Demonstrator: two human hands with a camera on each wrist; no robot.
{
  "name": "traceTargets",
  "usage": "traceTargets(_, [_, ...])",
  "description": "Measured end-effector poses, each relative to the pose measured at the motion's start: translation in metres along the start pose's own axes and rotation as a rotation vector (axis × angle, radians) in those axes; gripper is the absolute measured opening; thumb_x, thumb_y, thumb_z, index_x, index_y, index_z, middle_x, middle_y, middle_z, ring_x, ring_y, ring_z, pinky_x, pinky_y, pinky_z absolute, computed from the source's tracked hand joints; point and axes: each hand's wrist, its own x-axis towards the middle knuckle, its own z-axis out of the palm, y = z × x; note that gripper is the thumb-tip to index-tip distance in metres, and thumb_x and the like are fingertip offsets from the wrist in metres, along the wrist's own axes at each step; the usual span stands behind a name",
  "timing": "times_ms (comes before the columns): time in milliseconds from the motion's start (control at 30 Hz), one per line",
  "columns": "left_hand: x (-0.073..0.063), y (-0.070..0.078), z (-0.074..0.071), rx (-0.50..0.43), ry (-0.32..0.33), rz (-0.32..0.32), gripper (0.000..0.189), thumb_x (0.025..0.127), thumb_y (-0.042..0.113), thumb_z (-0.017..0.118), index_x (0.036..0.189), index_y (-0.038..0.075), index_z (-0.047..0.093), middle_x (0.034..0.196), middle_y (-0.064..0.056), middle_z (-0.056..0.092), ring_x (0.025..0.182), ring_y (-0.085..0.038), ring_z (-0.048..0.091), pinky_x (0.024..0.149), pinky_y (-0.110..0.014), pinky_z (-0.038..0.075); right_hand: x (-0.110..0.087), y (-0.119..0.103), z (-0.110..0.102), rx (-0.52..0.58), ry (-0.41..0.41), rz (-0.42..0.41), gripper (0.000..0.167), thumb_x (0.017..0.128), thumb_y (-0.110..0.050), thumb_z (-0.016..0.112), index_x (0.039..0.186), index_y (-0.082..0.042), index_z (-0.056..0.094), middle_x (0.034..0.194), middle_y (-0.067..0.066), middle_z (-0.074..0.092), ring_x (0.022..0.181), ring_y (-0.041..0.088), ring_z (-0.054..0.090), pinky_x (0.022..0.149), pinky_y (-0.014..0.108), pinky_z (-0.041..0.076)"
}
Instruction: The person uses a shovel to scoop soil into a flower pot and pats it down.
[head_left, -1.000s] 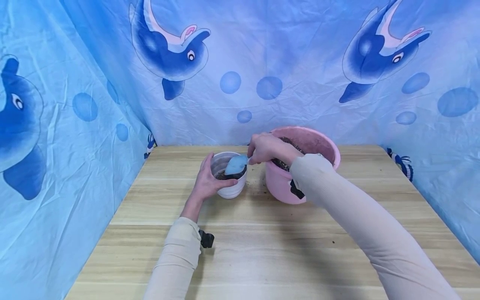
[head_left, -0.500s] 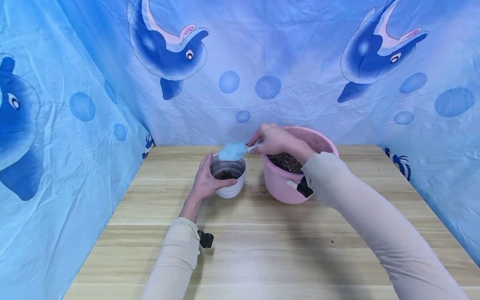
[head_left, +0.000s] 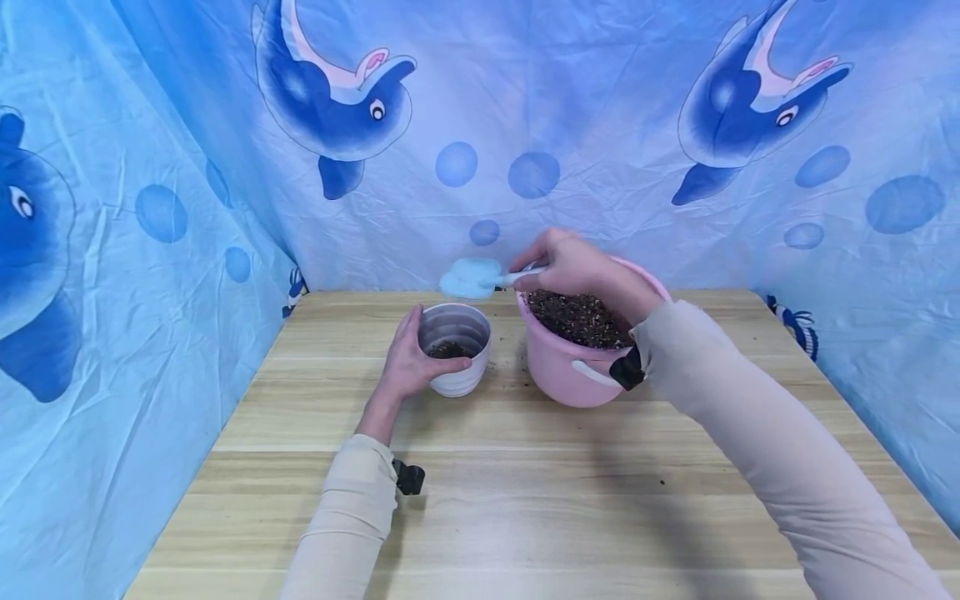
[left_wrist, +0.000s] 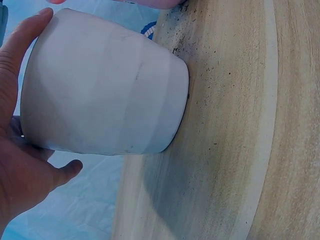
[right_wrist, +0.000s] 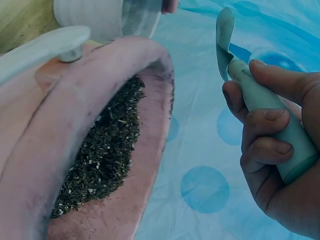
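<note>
My left hand [head_left: 408, 362] holds a white flower pot [head_left: 459, 385] by its rim, thumb at the near side and fingers round the left. The pot stands upright on the table, with a little dark soil [head_left: 448, 349] at its bottom. Raised above the pink bucket [head_left: 562, 375], my right hand [head_left: 573, 265] grips a light-blue garden trowel [head_left: 472, 277]. Its blade points left, behind and above the pot. In the right wrist view, fingers wrap the trowel's handle [right_wrist: 280, 120], and no soil shows on the visible side of the blade. Dark potting soil [head_left: 573, 321] with white specks lies in the bucket.
A white handle [head_left: 596, 373] hangs on the bucket's front. Soil crumbs [left_wrist: 182, 42] are scattered on the wooden table [head_left: 480, 517] between pot and bucket. A blue dolphin-print curtain [head_left: 517, 100] encloses the back and sides.
The trowel has come up out of the pot, and my right hand has lifted it up and to the right, over the bucket. My left hand has stayed on the pot.
</note>
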Motion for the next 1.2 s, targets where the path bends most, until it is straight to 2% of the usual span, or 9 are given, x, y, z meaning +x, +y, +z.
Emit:
traceTargets(100, [0.000, 0.001, -0.002, -0.006, 0.004, 0.011, 0.131, 0.057, 0.048, 0.090, 0.156, 0.011, 0.011, 0.159, -0.011, 0.017, 0.144, -0.030, 0.019, 0.116, -0.047, 0.023, -0.004, -0.001, -0.004, 0.074, 0.012, 0.048, 0.024, 0.084, -0.014, 0.072, 0.108, -0.009, 0.075, 0.096, 0.004, 0.074, 0.078, 0.016, 0.060, 0.070, 0.028, 0.045])
traceTargets(233, [0.000, 0.005, -0.005, -0.010, 0.006, 0.018, 0.131, 0.058, 0.050, 0.090, 0.156, 0.013, 0.011, 0.160, -0.010, 0.015, 0.145, -0.030, 0.017, 0.116, -0.048, 0.022, -0.009, -0.003, -0.008, 0.180, 0.026, 0.107, 0.025, 0.084, -0.011, 0.073, 0.109, -0.009, 0.074, 0.097, 0.008, 0.074, 0.087, 0.017, 0.061, 0.080, 0.030, 0.044])
traceTargets(300, [0.001, 0.008, -0.007, -0.006, 0.012, 0.026, 0.132, 0.057, 0.051, 0.090, 0.156, 0.013, 0.011, 0.160, -0.010, 0.014, 0.146, -0.030, 0.015, 0.116, -0.049, 0.021, -0.011, -0.005, -0.009, 0.197, 0.033, 0.123, 0.025, 0.084, -0.011, 0.074, 0.109, -0.009, 0.074, 0.095, 0.009, 0.073, 0.087, 0.019, 0.061, 0.080, 0.031, 0.044])
traceTargets(533, [0.001, 0.020, -0.016, -0.033, 0.035, 0.068, 0.128, 0.059, 0.052, 0.088, 0.156, 0.019, 0.011, 0.161, -0.008, 0.011, 0.146, -0.029, 0.012, 0.116, -0.051, 0.019, -0.015, -0.007, -0.016, 0.135, 0.047, 0.077, 0.026, 0.085, -0.015, 0.074, 0.110, -0.011, 0.074, 0.099, 0.006, 0.073, 0.083, 0.017, 0.063, 0.077, 0.030, 0.047])
traceTargets(667, [0.001, 0.027, -0.021, -0.052, 0.043, 0.080, 0.128, 0.060, 0.051, 0.088, 0.156, 0.021, 0.010, 0.161, -0.008, 0.010, 0.146, -0.029, 0.010, 0.116, -0.053, 0.019, -0.018, -0.008, -0.020, 0.139, 0.063, 0.052, 0.026, 0.086, -0.016, 0.073, 0.111, -0.010, 0.073, 0.095, 0.007, 0.074, 0.076, 0.013, 0.062, 0.069, 0.026, 0.046])
traceTargets(767, [0.002, 0.033, -0.023, -0.062, 0.060, 0.098, 0.128, 0.060, 0.051, 0.089, 0.156, 0.021, 0.010, 0.161, -0.009, 0.010, 0.146, -0.029, 0.010, 0.116, -0.053, 0.018, -0.021, -0.007, -0.023, 0.160, 0.076, 0.043, 0.025, 0.087, -0.014, 0.072, 0.112, -0.009, 0.073, 0.086, 0.006, 0.074, 0.058, 0.010, 0.053, 0.053, 0.023, 0.039])
traceTargets(900, [0.002, 0.039, -0.025, -0.081, 0.087, 0.123, 0.126, 0.060, 0.049, 0.089, 0.156, 0.020, 0.013, 0.161, -0.008, 0.012, 0.146, -0.027, 0.012, 0.116, -0.051, 0.018, -0.023, -0.006, -0.027, 0.164, 0.083, 0.022, 0.026, 0.087, -0.015, 0.071, 0.112, -0.008, 0.072, 0.078, 0.003, 0.072, 0.046, 0.007, 0.038, 0.042, 0.021, 0.029])
traceTargets(1200, [0.004, 0.051, -0.022, -0.065, 0.063, 0.164, 0.124, 0.060, 0.051, 0.088, 0.156, 0.023, 0.014, 0.161, -0.005, 0.011, 0.146, -0.025, 0.011, 0.115, -0.053, 0.019, -0.030, -0.001, -0.029, 0.150, 0.099, 0.031, 0.027, 0.087, -0.018, 0.072, 0.112, -0.009, 0.072, 0.074, 0.003, 0.070, 0.044, 0.007, 0.038, 0.041, 0.021, 0.031])
